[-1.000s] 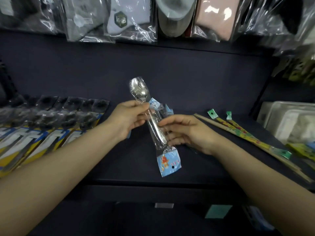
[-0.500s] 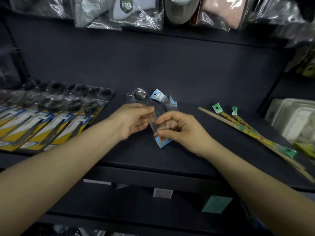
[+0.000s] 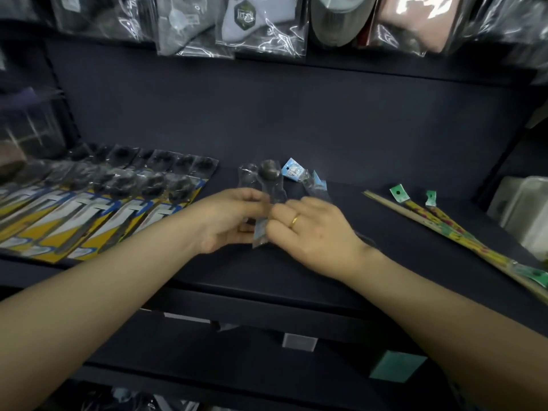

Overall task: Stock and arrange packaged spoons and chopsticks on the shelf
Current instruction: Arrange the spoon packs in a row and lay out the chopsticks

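Clear plastic wraps the spoon packet (image 3: 268, 200) you are holding over the middle of the dark shelf (image 3: 385, 250). Your left hand (image 3: 228, 221) pinches it from the left side with fingers curled around the handle part, and your right hand (image 3: 314, 232), with a ring (image 3: 295, 220) on one finger, closes on it from the right. The spoon's bowl pokes out above both grips, pointing toward the back of the shelf, while the blue card end of the packet shows just below your fingertips. Behind your right hand, more blue-tagged spoon packets (image 3: 308, 180) lie on the shelf. At the left end of the shelf sits a row of yellow-carded packets (image 3: 98, 209); at its right end lie the chopstick packets (image 3: 462, 235) with green tags, angled across the surface.
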`<state>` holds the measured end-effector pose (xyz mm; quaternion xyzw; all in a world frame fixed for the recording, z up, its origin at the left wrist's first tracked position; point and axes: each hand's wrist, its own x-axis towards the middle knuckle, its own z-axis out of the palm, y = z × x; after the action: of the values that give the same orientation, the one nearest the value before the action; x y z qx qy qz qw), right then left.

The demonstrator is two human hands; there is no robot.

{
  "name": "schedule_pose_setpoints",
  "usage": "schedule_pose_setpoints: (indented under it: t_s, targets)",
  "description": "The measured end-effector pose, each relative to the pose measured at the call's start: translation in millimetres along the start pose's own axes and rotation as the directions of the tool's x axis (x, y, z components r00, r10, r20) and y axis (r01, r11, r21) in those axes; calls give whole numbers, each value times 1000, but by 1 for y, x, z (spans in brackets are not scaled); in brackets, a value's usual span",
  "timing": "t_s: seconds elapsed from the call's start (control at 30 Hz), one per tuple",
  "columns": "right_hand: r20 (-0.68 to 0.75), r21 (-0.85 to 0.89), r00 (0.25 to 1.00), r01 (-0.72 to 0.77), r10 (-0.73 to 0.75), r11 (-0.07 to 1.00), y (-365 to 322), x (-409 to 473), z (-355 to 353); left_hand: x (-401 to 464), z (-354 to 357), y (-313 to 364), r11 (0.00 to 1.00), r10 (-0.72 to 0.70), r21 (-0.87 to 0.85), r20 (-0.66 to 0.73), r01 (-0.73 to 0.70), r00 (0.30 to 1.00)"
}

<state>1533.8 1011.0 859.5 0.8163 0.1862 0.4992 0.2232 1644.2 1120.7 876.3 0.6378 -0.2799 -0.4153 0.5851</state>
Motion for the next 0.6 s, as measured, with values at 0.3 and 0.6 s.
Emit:
schedule_pose_setpoints:
  t_s: [0.3, 0.6]
  targets:
    - [316, 225, 944, 19, -92, 974, -37, 14, 34, -9, -34, -6, 858, 23, 512, -136, 50, 990]
    - [620, 261, 727, -545, 295, 797, -6, 15, 40, -22, -65, -14, 657, 203, 749, -70, -83, 977]
